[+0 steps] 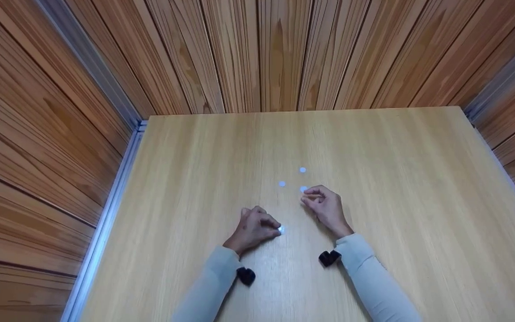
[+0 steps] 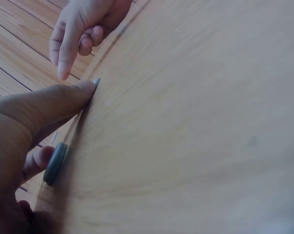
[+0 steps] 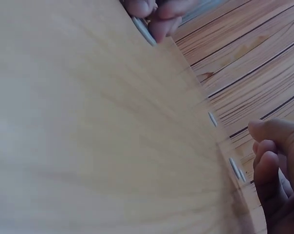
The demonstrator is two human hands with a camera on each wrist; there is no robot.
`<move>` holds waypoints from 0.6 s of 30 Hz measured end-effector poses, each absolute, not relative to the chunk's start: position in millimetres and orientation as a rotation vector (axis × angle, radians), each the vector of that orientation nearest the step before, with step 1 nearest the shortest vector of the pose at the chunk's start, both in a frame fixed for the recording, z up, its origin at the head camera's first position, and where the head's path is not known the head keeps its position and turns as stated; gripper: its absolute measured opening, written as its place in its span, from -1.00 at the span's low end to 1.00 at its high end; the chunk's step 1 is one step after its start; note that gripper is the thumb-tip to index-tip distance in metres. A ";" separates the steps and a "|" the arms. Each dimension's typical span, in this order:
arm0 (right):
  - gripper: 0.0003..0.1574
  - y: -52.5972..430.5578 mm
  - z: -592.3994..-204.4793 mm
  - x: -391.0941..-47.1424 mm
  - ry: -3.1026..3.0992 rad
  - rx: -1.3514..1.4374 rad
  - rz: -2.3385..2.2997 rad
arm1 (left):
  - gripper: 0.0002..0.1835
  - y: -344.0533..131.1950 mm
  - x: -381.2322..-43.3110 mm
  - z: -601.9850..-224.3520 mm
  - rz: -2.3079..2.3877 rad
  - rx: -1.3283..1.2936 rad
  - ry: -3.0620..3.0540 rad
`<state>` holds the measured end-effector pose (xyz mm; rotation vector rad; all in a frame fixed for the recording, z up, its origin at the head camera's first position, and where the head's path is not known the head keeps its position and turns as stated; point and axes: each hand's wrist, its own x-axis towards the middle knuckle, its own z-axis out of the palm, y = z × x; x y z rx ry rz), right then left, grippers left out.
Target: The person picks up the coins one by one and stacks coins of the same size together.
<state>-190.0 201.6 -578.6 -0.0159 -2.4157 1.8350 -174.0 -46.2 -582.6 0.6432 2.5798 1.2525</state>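
My left hand (image 1: 254,228) is low over the table and pinches a small pale disc (image 1: 281,230) between thumb and finger. In the left wrist view, the edge of this disc (image 2: 96,82) shows at the thumb tip. A second, thicker-looking disc (image 2: 55,164) stands out beside the other fingers of that hand; whether they hold it cannot be told. My right hand (image 1: 327,209) is just off another disc (image 1: 303,189), with thumb and fingers bent and a gap between them. In the right wrist view nothing shows between those fingers (image 3: 269,168).
Two more white discs lie farther up the table, one at the back (image 1: 302,170) and one to its left (image 1: 282,184). The wooden table (image 1: 195,179) is bordered by plank walls (image 1: 280,53) and a metal rail (image 1: 105,214) on the left.
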 end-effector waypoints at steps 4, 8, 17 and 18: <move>-0.78 204.2 -580.5 -196.5 -2.410 -0.014 1.786 | -0.88 -46.2 -174.1 -582.9 1.257 0.652 2.585; -0.76 204.8 -580.1 -201.8 -2.438 -0.044 1.742 | -0.88 -46.5 -175.0 -583.3 1.253 0.668 2.590; -0.70 205.4 -582.0 -209.8 -2.491 -0.088 1.692 | -0.88 -45.9 -174.6 -583.6 1.259 0.670 2.594; -0.69 205.3 -581.9 -210.2 -2.496 -0.090 1.689 | -0.88 -45.8 -174.5 -583.7 1.258 0.683 2.602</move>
